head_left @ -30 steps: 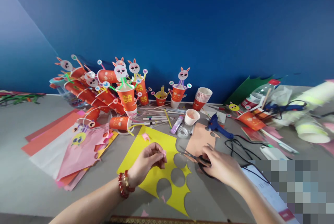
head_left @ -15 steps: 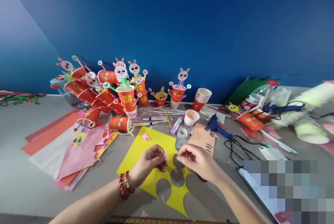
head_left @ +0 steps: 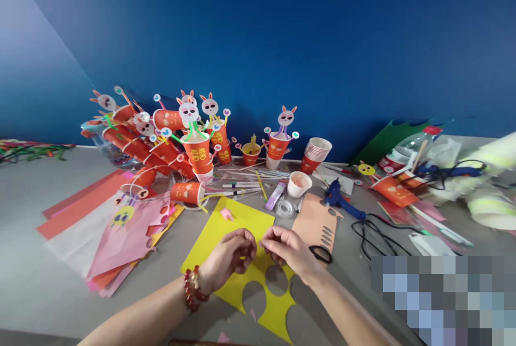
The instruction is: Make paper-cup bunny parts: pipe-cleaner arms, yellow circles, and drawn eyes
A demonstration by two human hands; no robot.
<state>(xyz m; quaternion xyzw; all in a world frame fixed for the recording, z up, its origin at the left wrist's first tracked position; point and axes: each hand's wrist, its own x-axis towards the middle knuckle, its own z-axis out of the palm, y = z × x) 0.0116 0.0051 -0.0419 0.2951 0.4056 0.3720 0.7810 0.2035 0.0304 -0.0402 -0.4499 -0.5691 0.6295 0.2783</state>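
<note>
Your left hand and right hand pinch together, fingertips meeting on something too small to make out, just above the flimsy yellow paper sheet with round cut-outs; hold its edges lightly.

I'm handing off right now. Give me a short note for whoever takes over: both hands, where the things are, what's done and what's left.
Left hand: curled, fingertips pinched shut; whatever it holds is hidden.
Right hand: fingertips meeting the left hand's; nothing else in its grip.
Both hover over the yellow sheet, which has several round holes cut out.
Scissors lie on the table just right of the right hand, partly on the tan sheet.
A small pink piece rests on the yellow sheet.
Done: many bunny cups stand at the back.
Left: the pinched piece is not yet attached to anything.
</note>
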